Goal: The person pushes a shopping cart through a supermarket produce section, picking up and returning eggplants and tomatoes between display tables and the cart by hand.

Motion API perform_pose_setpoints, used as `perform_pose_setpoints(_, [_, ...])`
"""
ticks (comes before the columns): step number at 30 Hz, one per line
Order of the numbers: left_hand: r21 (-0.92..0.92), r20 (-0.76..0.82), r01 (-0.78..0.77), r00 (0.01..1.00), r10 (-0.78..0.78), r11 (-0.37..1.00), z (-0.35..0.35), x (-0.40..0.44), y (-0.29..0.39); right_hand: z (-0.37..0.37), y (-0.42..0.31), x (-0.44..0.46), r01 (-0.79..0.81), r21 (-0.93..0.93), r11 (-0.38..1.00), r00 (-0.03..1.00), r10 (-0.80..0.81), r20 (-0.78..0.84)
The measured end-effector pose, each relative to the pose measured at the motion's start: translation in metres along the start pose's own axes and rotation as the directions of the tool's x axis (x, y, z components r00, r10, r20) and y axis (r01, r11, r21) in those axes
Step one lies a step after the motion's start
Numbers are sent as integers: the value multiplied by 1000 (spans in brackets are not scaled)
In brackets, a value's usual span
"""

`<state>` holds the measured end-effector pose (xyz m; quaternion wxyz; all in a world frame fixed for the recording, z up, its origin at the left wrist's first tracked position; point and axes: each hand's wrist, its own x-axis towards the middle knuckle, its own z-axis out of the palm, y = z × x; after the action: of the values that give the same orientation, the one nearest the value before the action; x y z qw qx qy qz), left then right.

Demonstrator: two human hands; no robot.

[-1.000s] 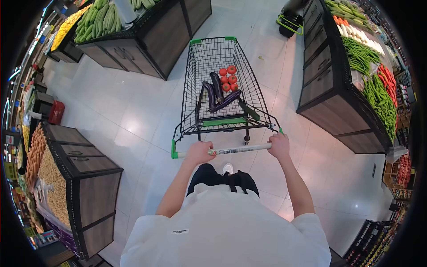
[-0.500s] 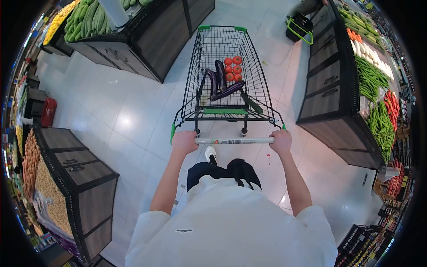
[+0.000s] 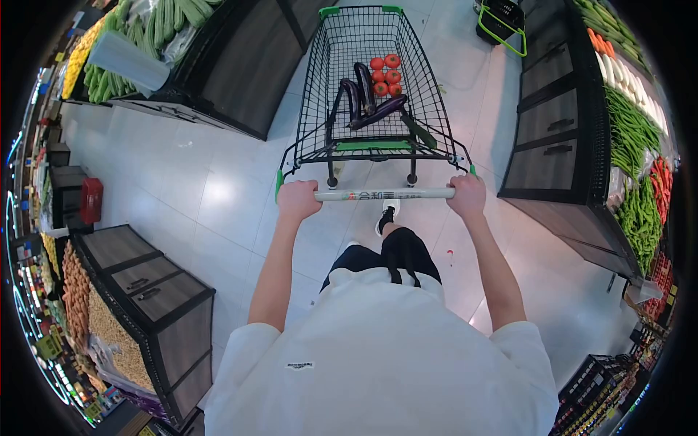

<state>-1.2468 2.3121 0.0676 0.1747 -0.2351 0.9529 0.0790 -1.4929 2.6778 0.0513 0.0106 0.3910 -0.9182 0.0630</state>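
Both my hands grip the pale handlebar (image 3: 385, 194) of a shopping cart (image 3: 309, 94) made of black wire with green corners. My left hand (image 3: 299, 200) is wrapped round the left end of the bar, and my right hand (image 3: 467, 194) round the right end. Inside the basket lie several red tomatoes (image 3: 392, 76) in a cluster. Dark purple eggplants (image 3: 379, 112) rest beside and below them. A dark green cucumber (image 3: 419, 133) lies slanted near the basket's right rear. The fingers' undersides are hidden beneath the bar.
A stand of long green gourds (image 3: 174, 22) is at upper left. On the right, a stand (image 3: 549, 145) holds green beans (image 3: 631, 127), white radishes and peppers. Peanuts (image 3: 120, 338) fill a lower-left stand. A black basket with a green handle (image 3: 502, 22) stands near the aisle's top right.
The cart and both hands sit higher in the view. My stepping leg has switched, with the other shoe now forward. The side stands have shifted in view; my grip is unchanged.
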Motion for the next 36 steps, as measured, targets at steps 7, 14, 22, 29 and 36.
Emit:
perform_pose_setpoints(7, [24,-19,26,1000,-25,999,-36,86,1,-1,27,86,-7,62,998,999,4,37])
perform_pose_setpoints(14, [39,-95,9,995,-5,999,-74,173,1,3,53,174,-36,-4,999,994,37,101])
perform_pose_setpoints(22, [37,-148,1,989,5,999,-118,283,-11,5,73,276,-56,74,996,998,55,5])
perform_pose_setpoints(29, [-15,-229,-85,970,79,996,-156,391,-26,15,96,378,-84,-11,996,996,84,16])
perform_pose_setpoints(36, [-71,-282,-105,956,81,992,-199,509,-25,26,134,485,-103,-75,992,994,106,37])
